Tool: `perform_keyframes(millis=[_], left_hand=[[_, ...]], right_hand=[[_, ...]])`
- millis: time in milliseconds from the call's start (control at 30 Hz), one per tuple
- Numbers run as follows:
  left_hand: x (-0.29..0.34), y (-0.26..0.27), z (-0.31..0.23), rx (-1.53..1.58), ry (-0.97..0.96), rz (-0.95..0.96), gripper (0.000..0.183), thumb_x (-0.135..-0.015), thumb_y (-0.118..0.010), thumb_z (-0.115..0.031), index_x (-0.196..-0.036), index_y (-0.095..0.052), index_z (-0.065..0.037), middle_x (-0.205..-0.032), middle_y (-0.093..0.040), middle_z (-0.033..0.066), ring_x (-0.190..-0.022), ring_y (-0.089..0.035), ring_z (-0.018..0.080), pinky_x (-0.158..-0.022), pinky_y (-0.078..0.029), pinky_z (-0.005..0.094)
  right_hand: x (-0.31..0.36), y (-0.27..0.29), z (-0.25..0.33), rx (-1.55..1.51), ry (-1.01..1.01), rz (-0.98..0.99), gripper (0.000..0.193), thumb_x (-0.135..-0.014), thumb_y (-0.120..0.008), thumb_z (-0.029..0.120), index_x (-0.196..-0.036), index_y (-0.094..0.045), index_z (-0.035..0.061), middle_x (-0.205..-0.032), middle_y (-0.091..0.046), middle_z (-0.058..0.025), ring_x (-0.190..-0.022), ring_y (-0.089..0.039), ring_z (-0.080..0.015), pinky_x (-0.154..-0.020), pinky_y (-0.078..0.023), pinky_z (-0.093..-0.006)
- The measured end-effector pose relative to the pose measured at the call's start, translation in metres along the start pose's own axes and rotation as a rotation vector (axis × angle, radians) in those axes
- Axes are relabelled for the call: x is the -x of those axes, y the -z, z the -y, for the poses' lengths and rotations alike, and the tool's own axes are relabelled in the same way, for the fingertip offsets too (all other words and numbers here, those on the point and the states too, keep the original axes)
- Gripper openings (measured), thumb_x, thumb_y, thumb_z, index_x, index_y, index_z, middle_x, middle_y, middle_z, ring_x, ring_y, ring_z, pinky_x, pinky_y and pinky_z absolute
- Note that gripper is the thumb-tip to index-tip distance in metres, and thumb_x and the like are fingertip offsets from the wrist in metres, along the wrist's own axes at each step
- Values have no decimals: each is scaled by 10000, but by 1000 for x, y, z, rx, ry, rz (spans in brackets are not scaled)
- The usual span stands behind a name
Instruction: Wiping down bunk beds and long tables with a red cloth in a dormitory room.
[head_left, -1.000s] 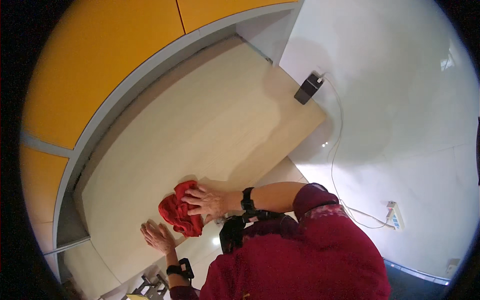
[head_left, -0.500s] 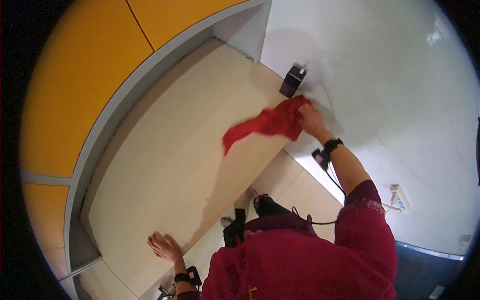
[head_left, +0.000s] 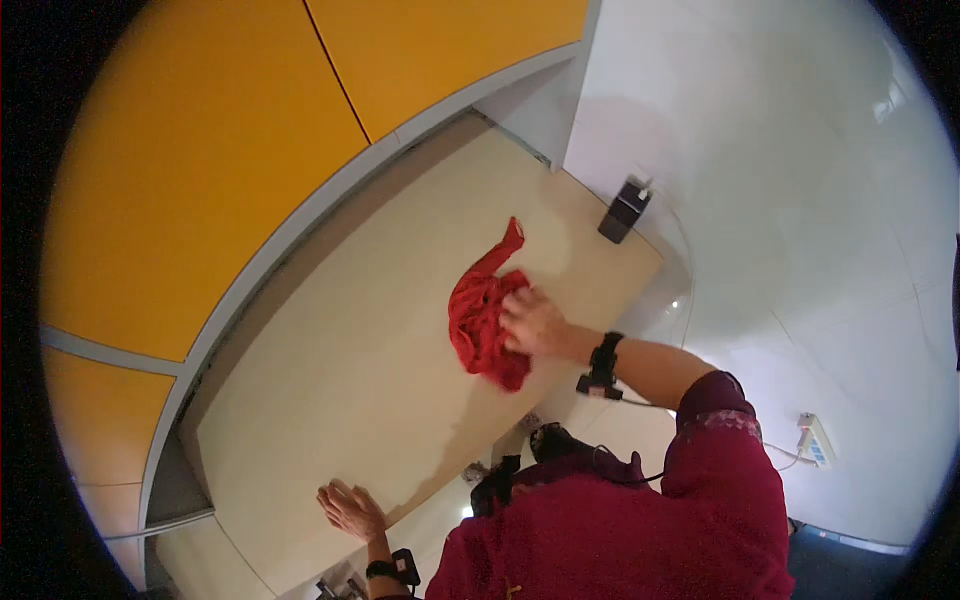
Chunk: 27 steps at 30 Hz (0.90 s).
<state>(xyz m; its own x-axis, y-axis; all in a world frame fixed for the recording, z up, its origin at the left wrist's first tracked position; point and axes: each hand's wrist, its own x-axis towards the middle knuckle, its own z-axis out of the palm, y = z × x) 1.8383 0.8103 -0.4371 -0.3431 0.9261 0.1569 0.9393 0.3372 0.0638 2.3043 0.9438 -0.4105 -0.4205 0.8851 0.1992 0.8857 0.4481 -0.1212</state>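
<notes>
A crumpled red cloth (head_left: 483, 310) lies on the cream countertop (head_left: 350, 340), one corner trailing toward the far end. My right hand (head_left: 532, 322) presses down on the cloth's near side, fingers closed over it. My left hand (head_left: 348, 508) rests flat and spread on the counter's near edge, far from the cloth, holding nothing. Both wrists wear dark bands.
A small dark box (head_left: 623, 210) with a cord stands at the counter's far right corner. Orange cabinet doors (head_left: 220, 150) hang above the counter. White tiled floor (head_left: 800, 250) lies to the right, with a white power strip (head_left: 815, 440) on it.
My right hand swept the cloth from the counter's near part up to the far right corner, and has now brought it back down onto the middle. My left hand stays on the edge.
</notes>
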Motion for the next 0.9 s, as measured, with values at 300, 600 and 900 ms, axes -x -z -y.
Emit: perform_keyframes(millis=[300, 600, 900], left_hand=[[7, 1, 3, -8, 22, -10, 524, -842, -452, -388, -1238, -377, -53, -1348, -330, 197, -1288, -242, 346, -1028, -194, 482], [6, 1, 6, 16, 23, 33, 544, -844, -436, -410, -1260, -364, -65, -1357, -311, 202, -1298, -229, 335, -1040, -164, 480], [1, 7, -9, 54, 27, 21, 529, -800, -504, -321, -1245, -379, -65, -1342, -334, 187, -1293, -239, 341, -1030, -170, 499]], right_hand=[[-106, -4, -146, 94, -907, -16, 326, -844, -431, 274, -1103, -494, 86, -1112, -493, -206, -1045, -460, -366, -850, -369, -522], [-92, -58, 76, -321, 417, 34, 569, -681, -658, 339, -1199, -499, 165, -1324, -360, -197, -1217, -306, -437, -1004, -246, -559], [-103, 4, -104, -46, -164, 194, 416, -668, -632, 187, -1067, -531, 135, -1248, -445, -134, -1150, -415, -361, -908, -351, -497]])
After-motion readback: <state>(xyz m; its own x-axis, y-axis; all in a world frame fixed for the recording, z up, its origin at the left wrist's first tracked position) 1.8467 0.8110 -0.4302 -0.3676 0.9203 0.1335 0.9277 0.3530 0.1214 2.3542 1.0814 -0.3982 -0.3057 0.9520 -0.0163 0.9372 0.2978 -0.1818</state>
